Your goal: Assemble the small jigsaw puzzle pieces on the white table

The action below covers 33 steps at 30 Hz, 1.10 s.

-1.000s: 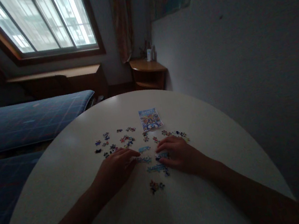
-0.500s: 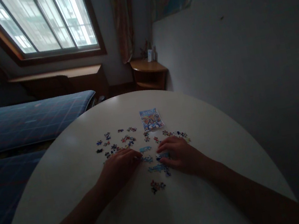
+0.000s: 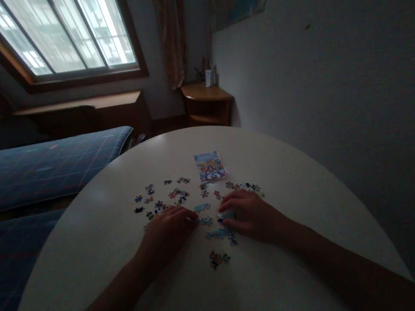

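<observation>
My left hand (image 3: 172, 228) is closed, its thumb and fingertips at the left end of a light-blue jigsaw puzzle piece (image 3: 206, 221). Across a small gap, my right hand (image 3: 248, 213) curves its thumb and fingers around another blue-and-white puzzle piece (image 3: 221, 217), partly covering it. One blue piece (image 3: 202, 207) lies just beyond the hands. Nearer to me is a joined blue strip of pieces (image 3: 217, 234). Below that sits a small brown-and-orange cluster of pieces (image 3: 219, 259).
Loose puzzle pieces (image 3: 178, 195) are scattered beyond my left hand, and more pieces (image 3: 250, 186) lie beyond the right. A printed picture packet (image 3: 210, 166) rests farther back on the round white table (image 3: 270, 150). A plaid mattress (image 3: 35, 171) stands at left, a wall at right.
Almost nothing differs. Both hands keep nearly the same place and grip, with only a very slight shift of the right fingers and the view.
</observation>
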Each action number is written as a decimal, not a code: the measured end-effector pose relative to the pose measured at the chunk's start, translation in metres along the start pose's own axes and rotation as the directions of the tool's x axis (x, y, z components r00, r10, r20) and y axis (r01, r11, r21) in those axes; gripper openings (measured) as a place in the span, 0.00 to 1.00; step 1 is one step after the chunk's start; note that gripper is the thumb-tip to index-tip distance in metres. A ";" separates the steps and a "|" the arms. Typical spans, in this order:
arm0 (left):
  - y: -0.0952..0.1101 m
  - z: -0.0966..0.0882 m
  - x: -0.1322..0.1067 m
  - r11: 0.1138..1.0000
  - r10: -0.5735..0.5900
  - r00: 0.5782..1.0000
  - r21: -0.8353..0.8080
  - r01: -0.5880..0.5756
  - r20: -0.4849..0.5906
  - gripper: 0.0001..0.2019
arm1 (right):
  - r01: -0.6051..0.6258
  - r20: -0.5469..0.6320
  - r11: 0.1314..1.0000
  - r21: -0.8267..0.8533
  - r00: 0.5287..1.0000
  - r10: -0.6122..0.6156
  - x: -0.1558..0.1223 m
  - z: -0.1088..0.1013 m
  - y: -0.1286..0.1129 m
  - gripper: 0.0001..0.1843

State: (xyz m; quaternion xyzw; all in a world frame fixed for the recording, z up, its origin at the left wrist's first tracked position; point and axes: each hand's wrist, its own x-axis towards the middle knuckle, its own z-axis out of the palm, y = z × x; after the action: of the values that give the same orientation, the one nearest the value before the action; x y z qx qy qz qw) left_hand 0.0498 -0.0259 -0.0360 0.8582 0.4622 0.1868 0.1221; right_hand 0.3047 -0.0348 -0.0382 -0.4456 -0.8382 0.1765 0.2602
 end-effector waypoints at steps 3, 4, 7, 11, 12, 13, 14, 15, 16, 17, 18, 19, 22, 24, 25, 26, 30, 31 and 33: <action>-0.003 -0.001 -0.001 1.000 0.015 1.000 0.000 -0.015 0.006 0.07 | -0.001 -0.007 1.000 0.009 1.000 0.001 0.000 -0.002 0.001 0.10; -0.004 -0.002 -0.001 1.000 0.010 1.000 0.002 -0.010 0.000 0.07 | -0.004 -0.011 1.000 0.015 1.000 0.004 0.000 -0.003 0.002 0.10; -0.011 -0.008 -0.003 0.999 -0.042 0.999 0.002 0.042 -0.033 0.07 | -0.019 -0.022 1.000 0.018 1.000 0.019 0.000 -0.007 0.005 0.11; -0.022 -0.016 -0.001 0.992 -0.113 0.989 0.036 0.117 -0.091 0.08 | -0.072 -0.045 0.996 -0.048 0.997 0.070 0.001 -0.013 0.012 0.10; -0.025 -0.018 -0.001 0.989 -0.134 0.985 0.050 0.140 -0.108 0.09 | -0.084 -0.051 0.994 -0.064 0.995 0.081 0.002 -0.014 0.014 0.10; -0.027 -0.019 0.000 0.985 -0.152 0.981 0.061 0.160 -0.123 0.10 | -0.095 -0.057 0.993 -0.074 0.994 0.091 0.002 -0.015 0.016 0.10; -0.029 -0.019 0.000 0.982 -0.164 0.977 0.068 0.174 -0.134 0.10 | -0.107 -0.065 0.991 -0.082 0.993 0.102 0.002 -0.016 0.018 0.10; -0.031 -0.019 0.001 0.980 -0.172 0.975 0.071 0.183 -0.144 0.11 | -0.119 -0.073 0.989 -0.087 0.991 0.113 0.003 -0.017 0.019 0.10; -0.032 -0.018 0.001 0.980 -0.175 0.973 0.071 0.187 -0.147 0.11 | -0.133 -0.081 0.987 -0.092 0.989 0.125 0.003 -0.018 0.020 0.10; -0.033 -0.018 0.002 0.980 -0.175 0.974 0.069 0.186 -0.143 0.11 | -0.147 -0.089 0.984 -0.098 0.986 0.138 0.003 -0.019 0.022 0.10; -0.033 -0.017 0.002 0.980 -0.176 0.975 0.064 0.186 -0.136 0.11 | -0.162 -0.098 0.981 -0.103 0.984 0.152 0.003 -0.020 0.023 0.10; -0.033 -0.017 0.002 0.980 -0.179 0.976 0.059 0.188 -0.127 0.11 | -0.179 -0.110 0.978 -0.110 0.980 0.167 0.003 -0.021 0.025 0.10; -0.033 -0.016 0.001 0.981 -0.178 0.977 0.057 0.185 -0.114 0.11 | -0.250 -0.160 0.958 -0.142 0.961 0.227 0.002 -0.028 0.033 0.10; -0.034 -0.015 0.001 0.983 -0.166 0.978 0.061 0.174 -0.123 0.11 | -0.304 -0.192 0.938 -0.166 0.943 0.272 0.001 -0.033 0.041 0.10; -0.035 -0.015 0.001 0.984 -0.157 0.979 0.061 0.166 -0.128 0.11 | -0.331 -0.204 0.928 -0.173 0.934 0.295 0.001 -0.035 0.046 0.09; -0.037 -0.015 0.002 0.985 -0.152 0.980 0.063 0.161 -0.132 0.11 | -0.359 -0.213 0.917 -0.172 0.923 0.321 0.000 -0.038 0.050 0.10; -0.041 -0.016 0.003 0.980 -0.168 0.977 0.086 0.180 -0.132 0.11 | -0.456 -0.248 0.879 -0.138 0.875 0.415 -0.002 -0.044 0.066 0.12; -0.041 -0.016 0.003 0.978 -0.175 0.976 0.091 0.188 -0.132 0.12 | -0.470 -0.255 0.873 -0.133 0.867 0.428 -0.003 -0.045 0.069 0.13; -0.040 -0.017 0.003 0.978 -0.176 0.976 0.094 0.189 -0.132 0.12 | -0.490 -0.272 0.862 -0.132 0.854 0.443 -0.004 -0.046 0.074 0.14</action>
State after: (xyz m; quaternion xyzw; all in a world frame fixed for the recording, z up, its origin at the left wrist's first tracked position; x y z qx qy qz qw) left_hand 0.0136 -0.0009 -0.0356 0.8043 0.5549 0.2025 0.0646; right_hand 0.3821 0.0054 -0.0420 -0.6772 -0.6813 0.0975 0.2602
